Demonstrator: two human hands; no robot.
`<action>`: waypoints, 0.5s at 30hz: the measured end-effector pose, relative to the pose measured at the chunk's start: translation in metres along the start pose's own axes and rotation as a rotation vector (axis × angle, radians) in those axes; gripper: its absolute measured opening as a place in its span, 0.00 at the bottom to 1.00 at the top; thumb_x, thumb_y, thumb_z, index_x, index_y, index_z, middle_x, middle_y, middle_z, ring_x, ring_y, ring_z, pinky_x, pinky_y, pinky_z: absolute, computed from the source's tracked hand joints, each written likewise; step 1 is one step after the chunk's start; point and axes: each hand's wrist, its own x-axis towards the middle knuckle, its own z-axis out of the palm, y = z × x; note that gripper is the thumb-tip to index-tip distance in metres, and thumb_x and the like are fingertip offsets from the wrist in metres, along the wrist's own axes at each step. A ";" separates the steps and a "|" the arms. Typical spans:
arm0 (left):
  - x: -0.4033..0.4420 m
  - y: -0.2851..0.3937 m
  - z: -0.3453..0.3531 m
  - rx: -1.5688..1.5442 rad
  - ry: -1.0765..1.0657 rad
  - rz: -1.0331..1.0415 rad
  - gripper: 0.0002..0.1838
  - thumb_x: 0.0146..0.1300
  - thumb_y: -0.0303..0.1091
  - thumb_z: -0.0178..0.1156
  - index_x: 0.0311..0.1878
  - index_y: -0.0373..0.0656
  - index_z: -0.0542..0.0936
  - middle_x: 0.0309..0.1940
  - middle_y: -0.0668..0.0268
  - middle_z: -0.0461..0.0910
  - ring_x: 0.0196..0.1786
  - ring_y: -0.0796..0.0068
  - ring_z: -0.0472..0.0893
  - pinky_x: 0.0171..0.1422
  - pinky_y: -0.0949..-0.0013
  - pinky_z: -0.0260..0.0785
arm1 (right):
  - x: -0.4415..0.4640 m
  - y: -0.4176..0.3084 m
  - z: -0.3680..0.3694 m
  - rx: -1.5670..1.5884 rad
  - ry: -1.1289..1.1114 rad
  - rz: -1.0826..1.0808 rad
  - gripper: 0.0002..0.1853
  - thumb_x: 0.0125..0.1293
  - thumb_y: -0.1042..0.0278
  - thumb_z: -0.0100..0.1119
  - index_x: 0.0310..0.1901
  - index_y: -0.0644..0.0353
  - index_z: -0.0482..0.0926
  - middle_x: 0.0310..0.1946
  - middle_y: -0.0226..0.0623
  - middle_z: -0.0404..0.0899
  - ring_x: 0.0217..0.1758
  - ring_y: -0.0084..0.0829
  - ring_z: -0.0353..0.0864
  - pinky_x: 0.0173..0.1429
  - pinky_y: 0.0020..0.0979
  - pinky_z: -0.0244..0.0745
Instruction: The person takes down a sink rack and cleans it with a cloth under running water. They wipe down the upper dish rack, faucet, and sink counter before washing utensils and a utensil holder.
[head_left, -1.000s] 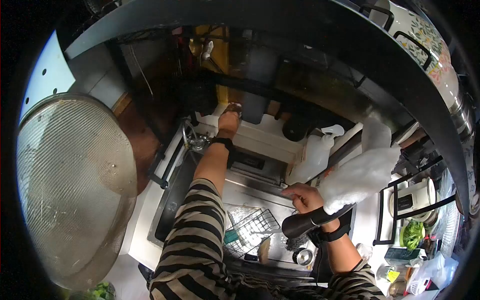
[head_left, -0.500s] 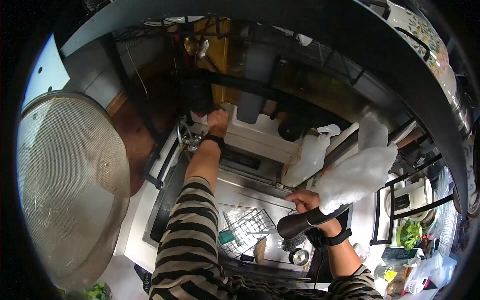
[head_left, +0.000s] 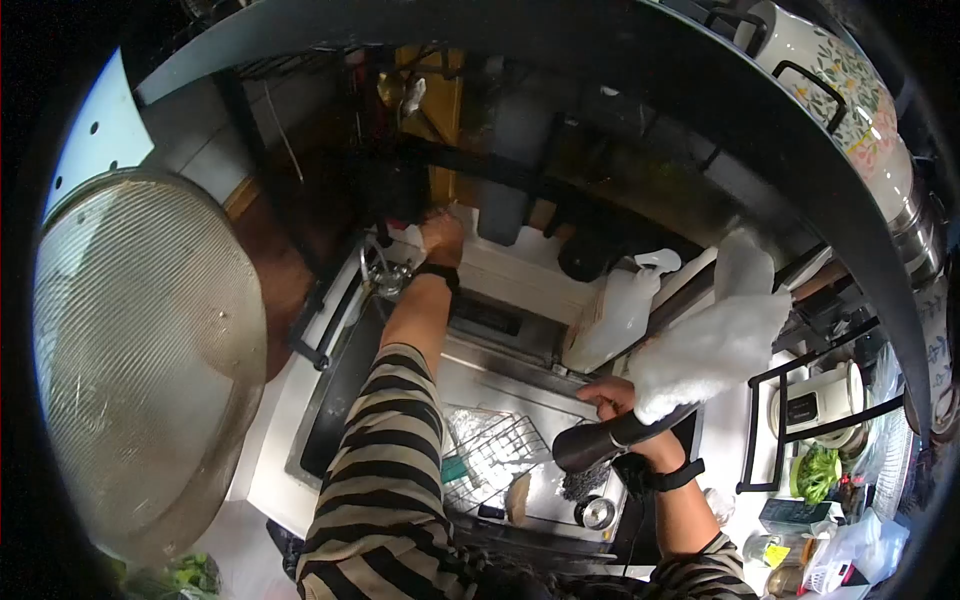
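My left hand reaches over the sink to the white ledge behind it, right of the metal faucet. Its fingers are in shadow, and what they hold, if anything, is hidden. My right hand rests by the sink's right rim with its fingers curled; a dark handle and a fluffy white thing hang in front of it. Below, in the steel sink, lie a wire rack, a green item and a small round metal part.
A large mesh strainer hangs at the left. A white spray bottle stands behind the sink. On the right are a black rack, a white appliance and green vegetables. A dark shelf edge crosses the top.
My left hand has moved slightly left along the ledge toward the faucet over the last second. My right hand has stayed near the sink rim. The view has shifted a little.
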 end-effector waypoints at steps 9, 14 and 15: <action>-0.097 0.033 -0.035 -0.203 0.266 0.250 0.16 0.60 0.36 0.49 0.46 0.36 0.77 0.54 0.52 0.67 0.52 0.56 0.73 0.49 0.63 0.73 | 0.012 -0.025 0.010 -0.069 -0.076 0.068 0.12 0.57 0.77 0.48 0.41 0.65 0.78 0.30 0.39 0.77 0.32 0.30 0.76 0.38 0.28 0.69; -0.049 -0.013 -0.012 -0.233 0.140 0.081 0.15 0.61 0.35 0.47 0.44 0.38 0.78 0.49 0.55 0.72 0.47 0.59 0.77 0.47 0.59 0.73 | 0.013 -0.025 0.010 -0.023 -0.064 0.009 0.13 0.53 0.79 0.50 0.41 0.65 0.78 0.26 0.35 0.73 0.28 0.26 0.71 0.34 0.26 0.66; -0.035 -0.025 -0.003 -0.217 0.154 0.121 0.14 0.61 0.34 0.47 0.44 0.38 0.78 0.46 0.57 0.74 0.45 0.59 0.77 0.46 0.59 0.72 | 0.011 -0.025 0.008 -0.004 -0.061 0.013 0.14 0.53 0.79 0.51 0.42 0.65 0.78 0.25 0.34 0.72 0.27 0.25 0.70 0.33 0.26 0.65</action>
